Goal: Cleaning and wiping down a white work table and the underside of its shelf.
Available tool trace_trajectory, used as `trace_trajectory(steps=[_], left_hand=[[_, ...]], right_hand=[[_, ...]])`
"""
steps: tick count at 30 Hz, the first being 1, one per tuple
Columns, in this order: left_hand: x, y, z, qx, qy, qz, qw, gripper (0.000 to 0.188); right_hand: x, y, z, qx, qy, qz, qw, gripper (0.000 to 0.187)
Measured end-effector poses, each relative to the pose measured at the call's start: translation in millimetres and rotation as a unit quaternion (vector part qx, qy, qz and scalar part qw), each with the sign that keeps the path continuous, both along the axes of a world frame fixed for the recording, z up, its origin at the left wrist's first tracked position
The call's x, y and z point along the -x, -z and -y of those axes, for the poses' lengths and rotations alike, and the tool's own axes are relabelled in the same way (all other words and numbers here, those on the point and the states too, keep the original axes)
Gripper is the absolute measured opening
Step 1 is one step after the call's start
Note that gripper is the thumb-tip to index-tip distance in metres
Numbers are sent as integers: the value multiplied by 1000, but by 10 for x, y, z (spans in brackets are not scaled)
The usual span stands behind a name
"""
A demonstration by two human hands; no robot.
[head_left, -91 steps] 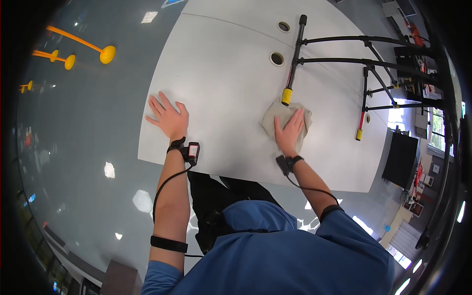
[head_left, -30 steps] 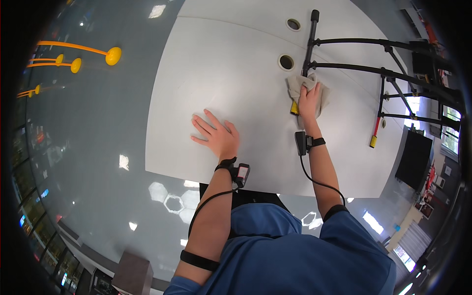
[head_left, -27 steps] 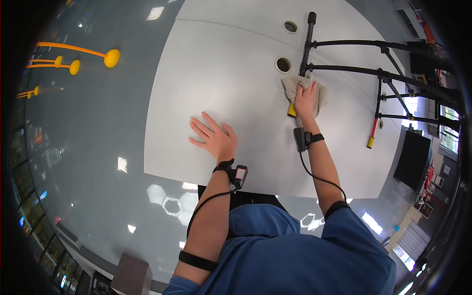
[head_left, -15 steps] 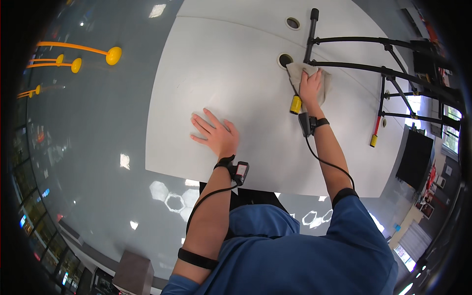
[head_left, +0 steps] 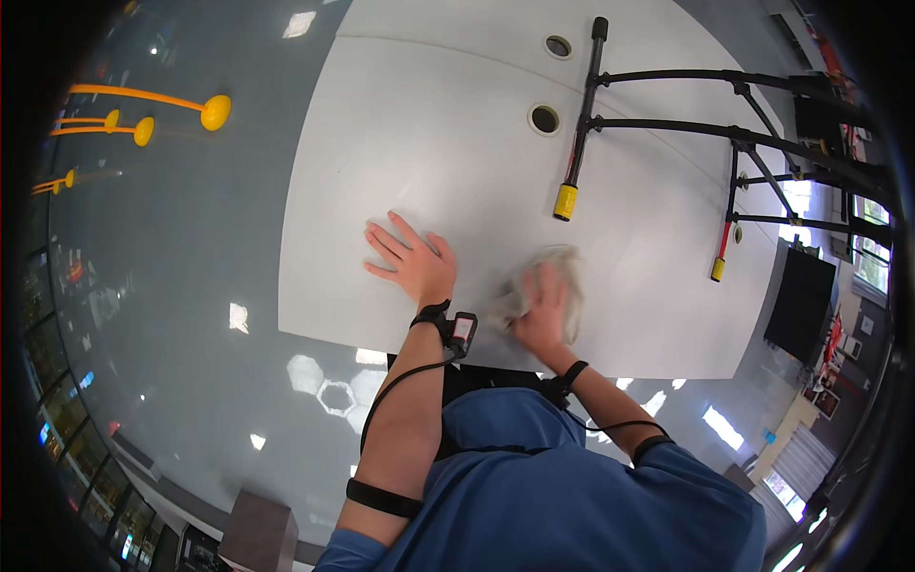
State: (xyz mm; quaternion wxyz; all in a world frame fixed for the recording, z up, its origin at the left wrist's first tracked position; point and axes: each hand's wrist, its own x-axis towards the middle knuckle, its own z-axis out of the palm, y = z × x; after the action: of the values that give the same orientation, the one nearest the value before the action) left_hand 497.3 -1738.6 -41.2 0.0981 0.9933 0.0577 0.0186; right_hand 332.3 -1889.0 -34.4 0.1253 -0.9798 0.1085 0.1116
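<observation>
My left hand (head_left: 416,262) lies flat on the white table (head_left: 381,133), fingers spread and nothing in them. Close to the table's near edge, my right hand (head_left: 541,310) presses down on a beige cloth (head_left: 564,262). The cloth is bunched around the fingers and slightly blurred, resting against the tabletop. A small wrist device (head_left: 461,330) is strapped on my left wrist, with a black cable running along the forearm.
A black tubular frame (head_left: 686,124) with yellow-tipped legs (head_left: 565,202) stands on the table's right part. Two round holes, a nearer one (head_left: 543,119) and a farther one (head_left: 558,47), pierce the tabletop. Orange bars with yellow knobs (head_left: 216,112) reach in at left over the grey floor.
My right hand has swept the cloth from beside the frame and the nearer hole toward me and left, to the near edge. My left hand stays in place.
</observation>
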Motion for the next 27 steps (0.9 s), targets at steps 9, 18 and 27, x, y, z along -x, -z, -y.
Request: trace_trajectory(steps=[9, 18, 27], left_hand=[[17, 1, -12, -10, 1, 2, 1000, 70], [1, 52, 57, -3, 2, 11, 1000, 68], [-15, 62, 22, -11, -9, 22, 1000, 66]], right_hand=[[-1061, -75, 302, -99, -133, 103, 981, 83], [-1082, 29, 180, -87, -39, 159, 983, 76], [263, -13, -119, -136, -198, 57, 969, 73]])
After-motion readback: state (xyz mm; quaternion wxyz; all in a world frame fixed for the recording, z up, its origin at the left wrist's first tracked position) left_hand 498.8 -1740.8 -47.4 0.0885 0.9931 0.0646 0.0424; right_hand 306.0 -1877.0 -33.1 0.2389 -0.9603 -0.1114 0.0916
